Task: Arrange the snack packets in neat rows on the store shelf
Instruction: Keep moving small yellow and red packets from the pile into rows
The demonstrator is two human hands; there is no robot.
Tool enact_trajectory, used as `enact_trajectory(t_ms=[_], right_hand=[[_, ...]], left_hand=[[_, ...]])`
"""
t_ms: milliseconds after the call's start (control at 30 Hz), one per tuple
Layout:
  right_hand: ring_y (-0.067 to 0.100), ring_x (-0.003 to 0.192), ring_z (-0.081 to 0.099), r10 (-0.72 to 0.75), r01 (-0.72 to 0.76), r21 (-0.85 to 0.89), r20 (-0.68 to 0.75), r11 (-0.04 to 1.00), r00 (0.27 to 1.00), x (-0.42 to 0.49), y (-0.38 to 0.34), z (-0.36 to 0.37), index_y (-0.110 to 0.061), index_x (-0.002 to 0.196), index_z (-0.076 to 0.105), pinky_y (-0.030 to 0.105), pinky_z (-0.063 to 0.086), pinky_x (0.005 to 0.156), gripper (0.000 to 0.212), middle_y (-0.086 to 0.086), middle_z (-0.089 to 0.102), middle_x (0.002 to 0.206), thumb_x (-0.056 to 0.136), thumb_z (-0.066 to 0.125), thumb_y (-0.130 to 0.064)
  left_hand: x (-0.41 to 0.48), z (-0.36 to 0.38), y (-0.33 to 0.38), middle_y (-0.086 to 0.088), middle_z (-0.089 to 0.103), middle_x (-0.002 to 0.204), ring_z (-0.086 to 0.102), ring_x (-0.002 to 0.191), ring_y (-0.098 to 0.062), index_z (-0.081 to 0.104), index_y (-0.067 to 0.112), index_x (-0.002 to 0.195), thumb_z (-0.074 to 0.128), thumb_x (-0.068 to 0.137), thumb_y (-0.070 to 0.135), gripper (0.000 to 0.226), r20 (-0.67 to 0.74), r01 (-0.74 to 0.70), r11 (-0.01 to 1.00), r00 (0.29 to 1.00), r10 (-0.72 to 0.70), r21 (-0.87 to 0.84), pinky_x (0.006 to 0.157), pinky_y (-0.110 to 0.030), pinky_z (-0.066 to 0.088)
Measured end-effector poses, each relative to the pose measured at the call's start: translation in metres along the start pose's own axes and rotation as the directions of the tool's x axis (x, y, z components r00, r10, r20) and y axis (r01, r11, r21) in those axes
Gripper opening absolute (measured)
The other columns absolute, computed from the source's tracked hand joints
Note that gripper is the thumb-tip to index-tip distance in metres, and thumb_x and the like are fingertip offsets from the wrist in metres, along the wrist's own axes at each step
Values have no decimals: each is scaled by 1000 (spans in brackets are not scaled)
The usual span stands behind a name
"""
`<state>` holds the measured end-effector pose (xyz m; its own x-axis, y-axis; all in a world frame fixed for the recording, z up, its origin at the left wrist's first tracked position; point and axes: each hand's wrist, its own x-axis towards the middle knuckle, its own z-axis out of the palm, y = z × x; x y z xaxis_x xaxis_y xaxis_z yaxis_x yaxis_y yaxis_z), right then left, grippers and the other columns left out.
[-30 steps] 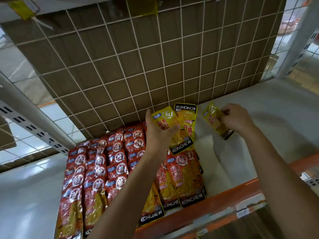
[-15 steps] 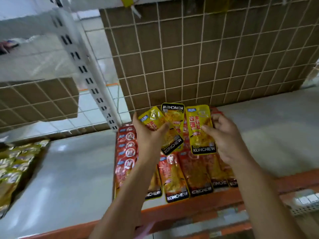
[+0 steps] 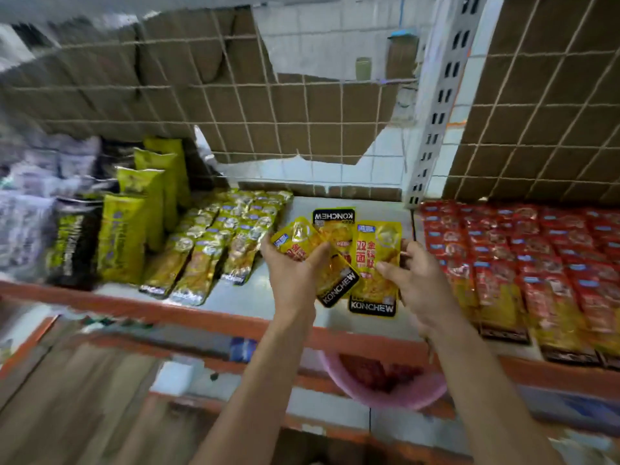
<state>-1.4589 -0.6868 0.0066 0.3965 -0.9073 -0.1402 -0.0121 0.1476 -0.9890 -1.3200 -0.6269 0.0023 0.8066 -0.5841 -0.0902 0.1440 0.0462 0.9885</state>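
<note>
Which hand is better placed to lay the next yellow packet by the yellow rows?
Probably the right hand: it holds one packet alone. The left hand, though nearer the yellow rows, grips two fanned packets.

Left hand point(image 3: 295, 273) grips two yellow packets point(image 3: 322, 250); right hand point(image 3: 414, 276) pinches a third packet point(image 3: 375, 263). Red packets point(image 3: 536, 256) lie at three o'clock, a pink basin point(image 3: 385, 394) at six.

The single head-worn wide-angle view looks forward and down onto the store shelf point(image 3: 258, 297) from just in front of its orange front edge point(image 3: 201, 318). Both forearms enter from the bottom. The left hand point(image 3: 295, 266) and right hand point(image 3: 419, 280) sit at centre, near enough that KONCHEW reads on their yellow packets point(image 3: 372, 253).
</note>
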Motion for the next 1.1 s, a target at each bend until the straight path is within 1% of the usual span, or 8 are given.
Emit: enact_trajectory(t_ms=[100, 267, 400, 533, 600, 767, 967, 1100], right_hand=[[18, 73, 64, -27, 30, -51, 58, 998, 998, -1, 4, 37, -17, 90, 60, 26, 55, 58, 22, 7, 67, 84, 86, 59, 4], [22, 70, 61, -18, 26, -102, 79, 994, 997, 8, 17, 78, -18, 80, 59, 35, 54, 61, 23, 10, 64, 79, 86, 57, 4], [32, 80, 65, 57, -52, -141, 34, 989, 998, 25, 35, 100, -18, 78, 61, 51, 55, 76, 17, 12, 68, 86, 80, 64, -1], [31, 81, 66, 70, -54, -201, 71, 978, 995, 37, 40, 126, -19, 79, 60, 44, 56, 67, 13, 13, 69, 88, 75, 67, -8], [28, 81, 66, 56, -37, -227, 77, 973, 995, 42, 42, 139, -21, 82, 61, 37, 55, 62, 14, 12, 69, 90, 78, 68, -9], [26, 82, 67, 30, 3, -276, 113, 961, 993, 48, 46, 166, -23, 77, 60, 50, 54, 80, 11, 4, 70, 84, 73, 70, -21], [23, 81, 64, -4, 34, -369, 83, 929, 997, 55, 48, 194, -22, 81, 60, 39, 53, 77, 14, 0, 67, 82, 78, 74, -18], [22, 77, 60, -24, 15, -486, -13, 874, 1000, 52, 50, 205, -18, 86, 59, 35, 48, 72, 16, -3, 62, 74, 79, 73, -22]], left_hand=[[8, -39, 3, -6, 52, 126, 58, 106, -17, 23, 22, 144, 84, 65, 21, 100, -103, -25, 1000, 994, 25, 3, 98, -36, 47], [20, -87, 6, -9, 51, 124, 61, 93, -7, 22, 18, 144, 75, 76, 3, 88, -311, -57, 994, 950, 26, -90, 87, -30, 50], [27, -113, 2, -7, 49, 128, 58, 104, -19, 23, 22, 143, 75, 76, 4, 86, -447, -44, 992, 895, -15, -120, 87, -31, 54], [30, -132, 6, -8, 48, 132, 57, 113, -25, 27, 34, 138, 81, 61, 27, 94, -531, -55, 992, 847, -14, -114, 96, -50, 48], [34, -140, 5, -9, 50, 131, 59, 110, -26, 28, 34, 137, 80, 64, 25, 91, -540, -42, 989, 841, -40, -139, 93, -50, 50], [49, -154, -5, -11, 48, 129, 60, 107, -27, 28, 27, 139, 74, 78, 7, 79, -521, -35, 973, 848, -92, -229, 75, -46, 59], [85, -171, 16, -10, 47, 129, 60, 101, -19, 29, 24, 139, 69, 81, 1, 74, -433, -56, 982, 901, -27, -178, 53, -19, 53], [106, -179, 23, -8, 53, 124, 63, 90, -14, 32, 26, 136, 71, 80, 4, 72, -328, -77, 992, 944, 41, -97, 69, -32, 58]])
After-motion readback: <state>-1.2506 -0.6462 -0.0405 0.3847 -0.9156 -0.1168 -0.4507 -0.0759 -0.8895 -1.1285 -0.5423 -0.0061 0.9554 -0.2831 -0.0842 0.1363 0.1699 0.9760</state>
